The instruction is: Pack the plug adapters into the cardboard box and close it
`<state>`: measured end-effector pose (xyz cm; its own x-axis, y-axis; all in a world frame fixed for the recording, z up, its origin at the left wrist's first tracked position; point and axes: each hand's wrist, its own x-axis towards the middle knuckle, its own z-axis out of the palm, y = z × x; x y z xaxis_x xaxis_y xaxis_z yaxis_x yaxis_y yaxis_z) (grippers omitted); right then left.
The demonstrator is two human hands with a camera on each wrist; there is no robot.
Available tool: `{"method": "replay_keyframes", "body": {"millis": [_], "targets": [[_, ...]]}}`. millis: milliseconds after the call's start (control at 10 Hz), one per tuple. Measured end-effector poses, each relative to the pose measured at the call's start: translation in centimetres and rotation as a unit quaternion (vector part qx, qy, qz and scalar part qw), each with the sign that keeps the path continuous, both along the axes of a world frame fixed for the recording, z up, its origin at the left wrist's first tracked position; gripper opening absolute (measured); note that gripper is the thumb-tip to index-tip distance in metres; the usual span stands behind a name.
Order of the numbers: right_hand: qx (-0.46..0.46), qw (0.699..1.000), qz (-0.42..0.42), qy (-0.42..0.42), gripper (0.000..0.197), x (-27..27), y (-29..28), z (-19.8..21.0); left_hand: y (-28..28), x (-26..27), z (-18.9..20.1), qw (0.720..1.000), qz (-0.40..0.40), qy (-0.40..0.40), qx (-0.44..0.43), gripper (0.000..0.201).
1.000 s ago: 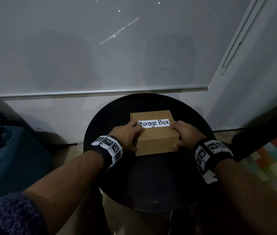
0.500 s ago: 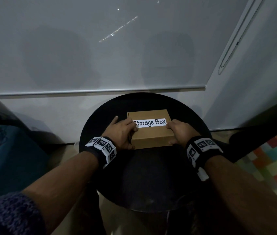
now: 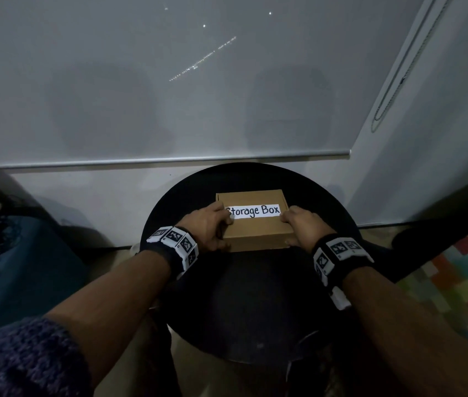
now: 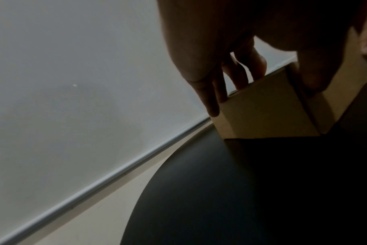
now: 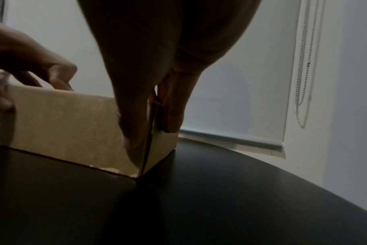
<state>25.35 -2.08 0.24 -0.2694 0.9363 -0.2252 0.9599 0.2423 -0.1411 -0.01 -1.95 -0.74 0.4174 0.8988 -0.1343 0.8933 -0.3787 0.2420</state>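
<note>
On the round black table point(image 3: 255, 310), the left hand point(image 3: 208, 229) grips the left end of the closed cardboard box point(image 3: 255, 229), thumb on the front face and fingers over the top edge. A white label point(image 3: 255, 211) across the lid reads "Storage Box". The right hand point(image 3: 303, 226) clasps the box's right end, thumb on the front corner, fingers down the side.
</note>
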Motion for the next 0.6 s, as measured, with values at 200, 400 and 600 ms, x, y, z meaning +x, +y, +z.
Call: {"method": "replay_keyframes", "body": {"millis": [200, 400, 600], "targets": [[-0.014, 0.999, 0.010, -0.035, 0.056, -0.3, 0.3, 0.4, 0.3, -0.1, -0.5, 0.999, 0.002, -0.036, 0.002, 0.059], [-0.012, 0.997, 0.041, -0.066, 0.050, -0.4, 0.3, 1.2, 0.6, -0.7, 0.2, 0.998, -0.004, -0.051, -0.041, 0.056], [-0.025, 0.999, 0.012, -0.033, 0.031, 0.5, 2.7, 3.8, 1.8, -1.1, 2.2, 0.994, -0.007, -0.109, 0.000, 0.035]]}}
